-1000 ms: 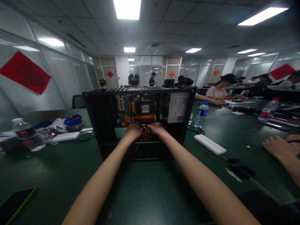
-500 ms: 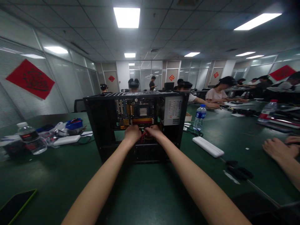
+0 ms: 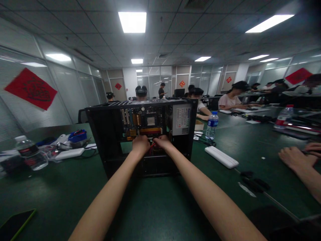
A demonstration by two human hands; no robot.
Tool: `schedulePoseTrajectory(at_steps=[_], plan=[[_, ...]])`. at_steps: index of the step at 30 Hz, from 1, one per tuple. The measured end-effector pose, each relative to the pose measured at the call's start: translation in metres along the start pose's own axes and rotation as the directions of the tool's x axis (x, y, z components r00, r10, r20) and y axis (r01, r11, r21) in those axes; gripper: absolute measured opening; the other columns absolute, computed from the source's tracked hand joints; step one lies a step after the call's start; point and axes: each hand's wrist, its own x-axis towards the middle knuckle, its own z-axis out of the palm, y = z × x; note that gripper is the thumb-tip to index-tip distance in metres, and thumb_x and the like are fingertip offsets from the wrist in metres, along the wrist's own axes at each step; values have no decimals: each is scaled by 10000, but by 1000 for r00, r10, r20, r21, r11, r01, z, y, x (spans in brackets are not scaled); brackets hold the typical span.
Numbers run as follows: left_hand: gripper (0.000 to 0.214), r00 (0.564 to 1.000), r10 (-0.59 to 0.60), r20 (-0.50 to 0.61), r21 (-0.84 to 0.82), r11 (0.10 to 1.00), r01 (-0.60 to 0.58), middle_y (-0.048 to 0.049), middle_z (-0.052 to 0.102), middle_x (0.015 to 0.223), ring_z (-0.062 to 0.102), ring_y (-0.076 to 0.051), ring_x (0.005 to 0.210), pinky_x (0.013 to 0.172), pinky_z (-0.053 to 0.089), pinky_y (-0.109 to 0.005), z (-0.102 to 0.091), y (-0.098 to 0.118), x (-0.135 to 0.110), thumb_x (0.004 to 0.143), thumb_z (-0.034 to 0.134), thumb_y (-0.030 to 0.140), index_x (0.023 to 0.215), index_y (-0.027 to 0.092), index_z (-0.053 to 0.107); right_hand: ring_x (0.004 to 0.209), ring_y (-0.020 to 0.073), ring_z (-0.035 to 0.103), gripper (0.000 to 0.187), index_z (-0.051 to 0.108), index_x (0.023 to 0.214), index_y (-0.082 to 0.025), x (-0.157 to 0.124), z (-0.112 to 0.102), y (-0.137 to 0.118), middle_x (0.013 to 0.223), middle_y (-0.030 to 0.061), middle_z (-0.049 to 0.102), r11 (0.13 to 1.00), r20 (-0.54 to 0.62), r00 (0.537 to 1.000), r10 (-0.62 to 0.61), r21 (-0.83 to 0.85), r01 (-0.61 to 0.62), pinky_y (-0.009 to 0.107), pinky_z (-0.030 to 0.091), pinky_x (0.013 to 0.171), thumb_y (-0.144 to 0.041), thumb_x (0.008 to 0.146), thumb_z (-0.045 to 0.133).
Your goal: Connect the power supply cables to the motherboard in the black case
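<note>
An open black computer case [image 3: 100, 140] stands upright on the green table, its inside facing me. In it I see a motherboard [image 3: 150, 121] and, at upper right, a silver power supply [image 3: 181, 120]. Both my hands reach in below the board. My right hand [image 3: 163, 142] pinches a thin red cable [image 3: 152, 145]. Close to its left, my left hand [image 3: 140, 145] is closed, knuckles up, by the cable's other side; its fingertips are hidden, so what it grips does not show. More wires hang dimly behind the hands.
Left of the case are a water bottle [image 3: 31, 152], a white power bank [image 3: 69, 154] and a blue item [image 3: 77, 136]. On the right are a blue-capped bottle [image 3: 212, 126], another white power bank [image 3: 221, 157] and another person's hands [image 3: 298, 157]. A phone [image 3: 16, 225] lies front left.
The view has shifted slightly, so the case sits a little further left. My hands stay at the same place inside it. A person behind has drawn an outstretched arm back.
</note>
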Motion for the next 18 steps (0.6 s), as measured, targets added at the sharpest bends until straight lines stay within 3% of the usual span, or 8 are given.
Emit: schedulePoseTrajectory(at_steps=[6,11,14,18], plan=[[340,996,-76,41,-83,993,79,-249,720,986,688,-366,975,809,539,-415,3,0,14,807,533,274,1000,96,748,430,107,546,237,556,614,-153,-4,-2,-4,480,2,577,999,33,999,34,35,-35,192,393,458,-170,848,594],[338,990,-96,105,-195,974,115,-163,750,974,697,-300,947,765,509,-335,7,-14,13,838,541,419,923,199,783,470,87,537,239,566,622,-136,-8,-6,-7,522,-5,584,996,26,998,56,69,-58,186,379,489,-140,859,597],[361,987,-65,145,-260,960,102,-109,762,933,695,-254,911,715,475,-292,5,-24,7,854,532,480,905,228,784,472,70,519,238,570,637,-123,-13,-8,-10,538,-11,575,991,37,996,78,109,-82,178,370,485,-122,872,603],[393,980,47,195,-334,942,22,-68,757,842,685,-189,801,648,425,-252,4,-30,2,917,452,433,879,207,772,432,74,508,208,557,717,-120,-20,-10,-16,556,-7,578,966,117,980,161,183,-181,181,344,416,-148,921,581]])
